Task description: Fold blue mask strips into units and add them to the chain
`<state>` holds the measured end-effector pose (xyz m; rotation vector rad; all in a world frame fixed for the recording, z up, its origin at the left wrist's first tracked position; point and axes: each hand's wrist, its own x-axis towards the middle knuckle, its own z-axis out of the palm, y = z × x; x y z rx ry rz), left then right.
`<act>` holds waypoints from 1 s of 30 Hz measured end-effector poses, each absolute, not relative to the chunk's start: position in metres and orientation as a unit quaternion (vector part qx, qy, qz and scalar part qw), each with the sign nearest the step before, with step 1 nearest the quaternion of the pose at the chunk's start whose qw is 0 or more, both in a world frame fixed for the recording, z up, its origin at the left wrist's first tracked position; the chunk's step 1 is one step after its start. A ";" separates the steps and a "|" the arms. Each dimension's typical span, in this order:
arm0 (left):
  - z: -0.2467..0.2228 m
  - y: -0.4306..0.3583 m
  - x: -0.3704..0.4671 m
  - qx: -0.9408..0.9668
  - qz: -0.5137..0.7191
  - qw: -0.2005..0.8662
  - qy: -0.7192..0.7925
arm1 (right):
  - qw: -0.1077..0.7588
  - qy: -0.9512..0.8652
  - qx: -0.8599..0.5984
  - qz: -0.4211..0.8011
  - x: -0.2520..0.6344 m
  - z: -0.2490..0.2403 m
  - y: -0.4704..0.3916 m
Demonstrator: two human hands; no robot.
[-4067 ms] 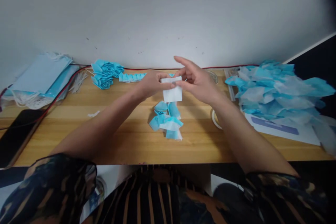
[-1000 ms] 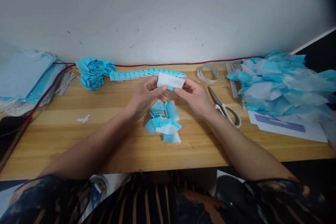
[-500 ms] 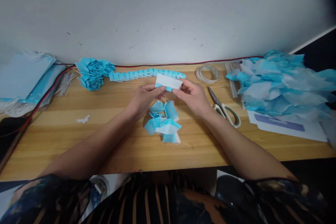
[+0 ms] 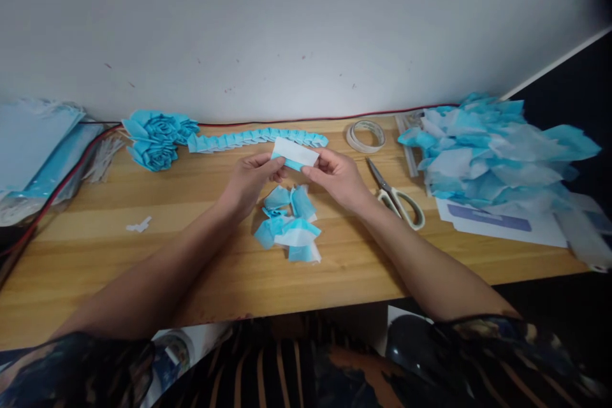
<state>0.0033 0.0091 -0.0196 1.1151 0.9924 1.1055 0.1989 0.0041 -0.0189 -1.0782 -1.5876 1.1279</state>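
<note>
Between both hands, above the table, is a small white and blue piece of fabric point(image 4: 296, 152) with a blue fold along its lower edge. My left hand point(image 4: 253, 177) pinches its left end, thumb on the fold. At the right end, my right hand point(image 4: 338, 178) grips it between thumb and fingers. Just below the hands lie several loose blue and white folded petals point(image 4: 289, 223). Behind them runs a long strip of overlapping blue folded pieces point(image 4: 253, 138), its right part close to the held fabric.
Blue fabric roses point(image 4: 157, 137) lie at the back left, beside stacked blue sheets point(image 4: 38, 143). A tape roll point(image 4: 366, 136) and scissors point(image 4: 394, 194) are right of my hands. Farther right is a heap of blue and white pieces point(image 4: 492, 156). White scraps point(image 4: 139, 224) lie at left.
The view has shifted slightly, so everything sits a little farther left. The blue fold on the held fabric looks straighter and more even. Both hands keep their grip.
</note>
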 end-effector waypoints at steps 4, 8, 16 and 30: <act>-0.021 0.012 0.001 0.488 0.478 0.584 0.439 | 0.421 -0.666 -0.443 0.428 0.204 -0.018 0.008; -0.019 0.017 -0.004 0.479 0.489 0.580 0.441 | 0.375 -0.724 -0.493 0.304 0.224 0.001 0.013; -0.017 0.028 -0.012 0.538 0.393 0.538 0.516 | 0.109 -0.753 -0.646 0.054 0.296 0.045 -0.034; 0.013 0.044 -0.016 0.735 0.412 0.142 0.520 | 0.028 -0.719 -0.694 -0.011 0.326 -0.004 -0.089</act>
